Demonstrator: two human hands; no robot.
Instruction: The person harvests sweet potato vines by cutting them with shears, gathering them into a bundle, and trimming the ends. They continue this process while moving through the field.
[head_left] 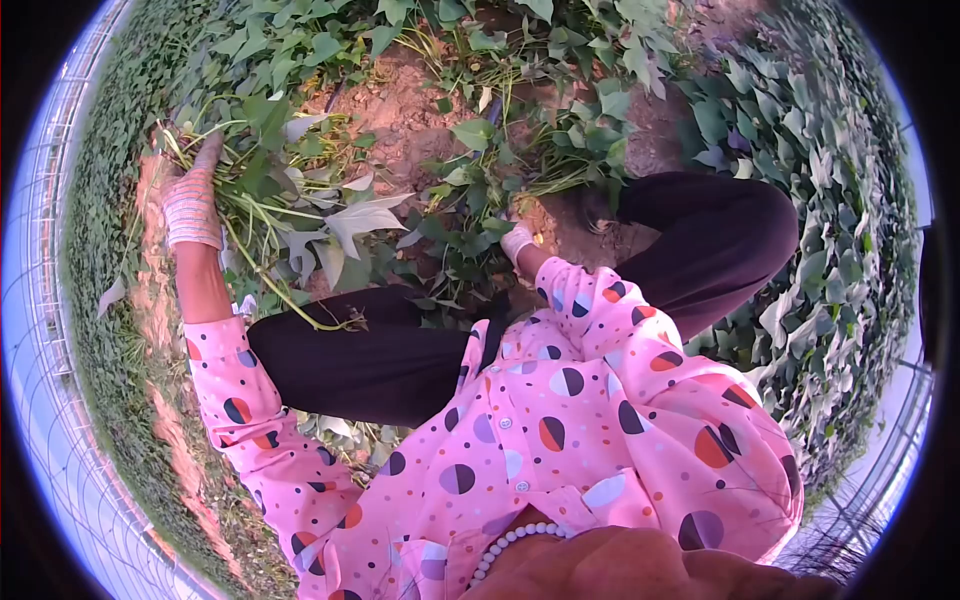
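My left hand (192, 208), in a pale striped work glove, is closed round a bunch of leafy green vines (270, 205) that look like sweet potato vines. Their stems stick out past the fingers, and one long stem (265, 265) hangs down over my thigh. My right hand (518, 241), gloved too, is low between my knees at the base of a leafy plant (470, 235). Leaves and stems cover its fingers, so I cannot see whether it grips anything. Just above it, a cluster of stems (565, 178) fans out close to the soil.
Reddish bare soil (400, 110) shows between the rows. Dense vines (820, 200) grow on the right, with more greenery (110, 200) on the left. My bent legs in dark trousers (360, 350) frame the spot. Along the far left runs a wire fence or frame (45, 330).
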